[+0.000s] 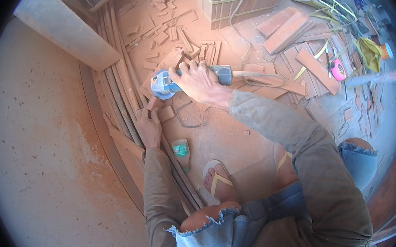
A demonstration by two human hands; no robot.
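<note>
My right hand is wrapped over the body of a blue angle grinder, its dark rear end and cable pointing right. The grinder's round head lies just above a small reddish tile piece. That piece is pinched in the fingers of my left hand, low beside the long poles. Whether the disc touches the piece cannot be made out. A larger tile scrap lies right of my left fingers, and broken tiles are heaped behind the grinder.
Long poles run along the left, beside a pale board. A strapped tile stack stands at the back. Loose tiles, a pink tape measure and a grinder cable lie right. A plastic bottle is near my sandalled foot.
</note>
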